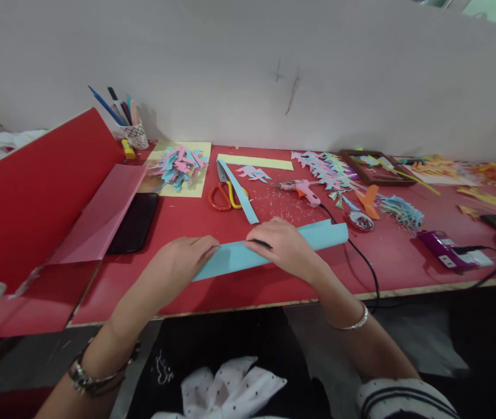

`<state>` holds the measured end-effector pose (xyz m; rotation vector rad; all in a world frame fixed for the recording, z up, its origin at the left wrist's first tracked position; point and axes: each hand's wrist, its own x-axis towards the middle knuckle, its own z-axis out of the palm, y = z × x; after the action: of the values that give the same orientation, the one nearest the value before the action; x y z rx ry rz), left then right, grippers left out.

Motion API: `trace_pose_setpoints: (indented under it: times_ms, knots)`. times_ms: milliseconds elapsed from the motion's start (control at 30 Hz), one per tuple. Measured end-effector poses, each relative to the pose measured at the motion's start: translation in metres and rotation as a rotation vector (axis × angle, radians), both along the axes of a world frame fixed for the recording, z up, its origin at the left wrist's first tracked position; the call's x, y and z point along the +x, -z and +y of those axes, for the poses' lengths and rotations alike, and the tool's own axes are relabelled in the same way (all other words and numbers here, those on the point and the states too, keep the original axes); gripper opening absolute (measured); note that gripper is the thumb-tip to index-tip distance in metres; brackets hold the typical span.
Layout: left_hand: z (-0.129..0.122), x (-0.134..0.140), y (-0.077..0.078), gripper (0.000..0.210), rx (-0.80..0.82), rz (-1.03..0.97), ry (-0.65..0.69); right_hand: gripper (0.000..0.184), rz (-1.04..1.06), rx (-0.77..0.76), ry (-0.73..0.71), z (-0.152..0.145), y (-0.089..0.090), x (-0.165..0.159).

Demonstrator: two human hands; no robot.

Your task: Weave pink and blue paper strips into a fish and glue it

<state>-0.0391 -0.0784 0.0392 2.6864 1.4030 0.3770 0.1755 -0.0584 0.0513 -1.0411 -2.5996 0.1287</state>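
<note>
Blue paper (274, 249): light blue sheet, rolled or folded lengthwise into a long narrow band. Lies flat near the front edge of the red table (387, 256), slanting up to the right, right end curled open. Middle and left end are covered by hands.

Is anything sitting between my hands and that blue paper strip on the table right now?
Nothing visible. The left hand and the right hand both rest directly on the blue paper strip, which lies on the red table. A thin dark pen-like thing sits under the right hand's fingers. The scissors and glue gun lie farther back.
</note>
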Motion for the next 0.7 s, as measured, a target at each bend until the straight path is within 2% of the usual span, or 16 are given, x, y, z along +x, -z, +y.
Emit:
trace_pose_setpoints:
  times_ms: [100, 233, 367, 500, 600, 700]
  knots:
    - [0.000, -0.008, -0.004, 0.027, -0.023, 0.050, -0.018, 0.033, -0.011, 0.016, 0.027, 0.001, 0.000, 0.010]
    - [0.001, -0.013, -0.010, 0.026, 0.062, 0.184, 0.015, 0.035, -0.020, 0.072, 0.054, -0.001, 0.002, 0.014]
    - [0.001, 0.003, -0.010, 0.025, 0.155, 0.228, 0.046, 0.037, -0.069, 0.186, 0.058, -0.003, 0.005, 0.004]
    - [-0.002, 0.024, -0.005, 0.026, 0.196, 0.170, -0.005, 0.037, -0.069, 0.295, 0.010, -0.007, 0.003, -0.012]
    - [-0.003, 0.028, -0.004, 0.028, 0.223, 0.148, -0.012, 0.037, -0.044, 0.291, 0.003, -0.008, 0.000, -0.015]
    - [-0.002, 0.021, -0.005, 0.028, 0.225, 0.157, -0.004, 0.036, -0.019, 0.230, -0.001, -0.007, 0.001, -0.007]
